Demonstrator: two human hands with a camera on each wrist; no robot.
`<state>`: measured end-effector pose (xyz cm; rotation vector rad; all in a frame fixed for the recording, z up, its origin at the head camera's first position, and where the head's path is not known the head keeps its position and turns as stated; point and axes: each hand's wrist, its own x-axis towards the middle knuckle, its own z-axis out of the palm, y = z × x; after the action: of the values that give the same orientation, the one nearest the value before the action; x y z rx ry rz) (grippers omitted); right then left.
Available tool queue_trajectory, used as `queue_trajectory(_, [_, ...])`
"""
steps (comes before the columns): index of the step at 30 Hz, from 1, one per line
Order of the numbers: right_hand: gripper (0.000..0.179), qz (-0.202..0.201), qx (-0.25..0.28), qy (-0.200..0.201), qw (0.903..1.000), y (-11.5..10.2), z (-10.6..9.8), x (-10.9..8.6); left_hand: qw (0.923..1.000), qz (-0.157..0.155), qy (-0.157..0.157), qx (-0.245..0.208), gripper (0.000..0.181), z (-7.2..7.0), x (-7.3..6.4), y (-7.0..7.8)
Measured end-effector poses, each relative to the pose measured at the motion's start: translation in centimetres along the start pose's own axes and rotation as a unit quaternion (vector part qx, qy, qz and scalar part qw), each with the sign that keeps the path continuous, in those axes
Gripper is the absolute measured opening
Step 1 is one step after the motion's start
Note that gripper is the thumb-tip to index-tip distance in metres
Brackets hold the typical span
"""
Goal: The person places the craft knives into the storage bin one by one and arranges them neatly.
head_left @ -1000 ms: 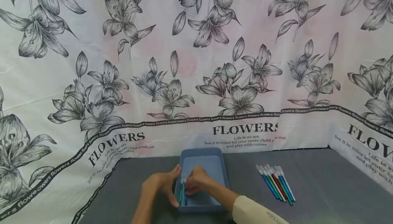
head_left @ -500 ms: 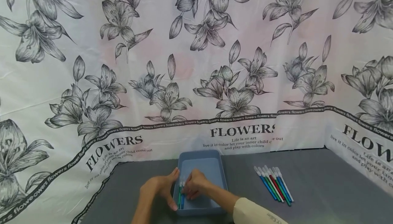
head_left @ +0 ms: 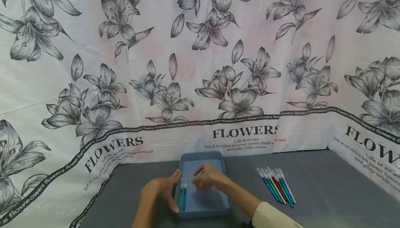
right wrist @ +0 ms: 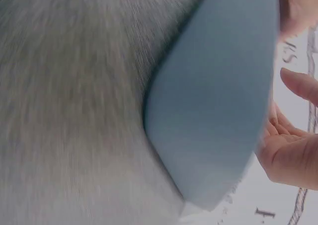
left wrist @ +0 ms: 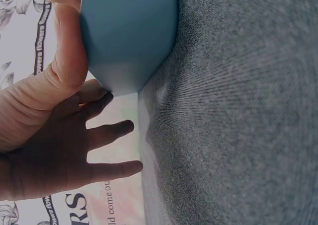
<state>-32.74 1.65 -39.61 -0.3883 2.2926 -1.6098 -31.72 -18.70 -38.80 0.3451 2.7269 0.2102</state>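
Note:
A blue-grey rectangular tray (head_left: 209, 204) stands before me in the head view. Along its left wall lie a green felt-tip pen (head_left: 181, 200) and a blue felt-tip pen (head_left: 184, 199), side by side, their pale caps pointing away. My left hand (head_left: 157, 189) rests at the tray's left side; in the left wrist view its thumb touches the tray wall (left wrist: 131, 34) and several fingers stretch out straight. Over the tray's inside, right of the two pens, my right hand (head_left: 208, 176) hovers with loosely bent fingers and nothing between them.
Several felt-tip pens (head_left: 276, 186) in blue, green, red and white lie in a row on the grey tabletop (head_left: 247, 183), right of the tray. Behind the table hangs a white flower-printed cloth (head_left: 187, 96).
My right hand has let go of the blue pen and lifted away from it, slightly right. That pen has shifted left, against the green one. The left hand stays at the tray.

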Motion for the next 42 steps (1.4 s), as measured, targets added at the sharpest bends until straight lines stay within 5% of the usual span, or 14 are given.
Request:
queue_trajectory(4, [0.032,-0.028,0.009,-0.002,0.9996,-0.4,-2.6,-1.0,0.9999,0.003,0.001,0.011,0.125,0.0,-0.1,0.1])
queue_trajectory(10, [0.029,-0.047,-0.038,0.058,0.9965,0.0,-6.5,-2.6,0.9999,0.013,0.006,-0.001,0.128,-0.1,-0.2,0.0])
queue_trajectory(16, [0.028,-0.018,-0.087,0.122,0.9886,1.2,-10.7,-3.8,1.0000,-0.003,0.002,-0.004,0.128,-0.3,-0.4,-0.4])
queue_trajectory(23, [0.032,0.031,-0.105,0.135,0.9848,3.4,-14.9,-5.5,0.9999,0.002,0.005,-0.016,0.127,-0.3,-0.7,-0.5])
queue_trajectory(42, [0.010,0.059,-0.220,0.155,0.9614,7.1,-17.6,-7.7,0.9998,0.010,-0.005,-0.015,0.127,-0.1,-0.2,-0.1])
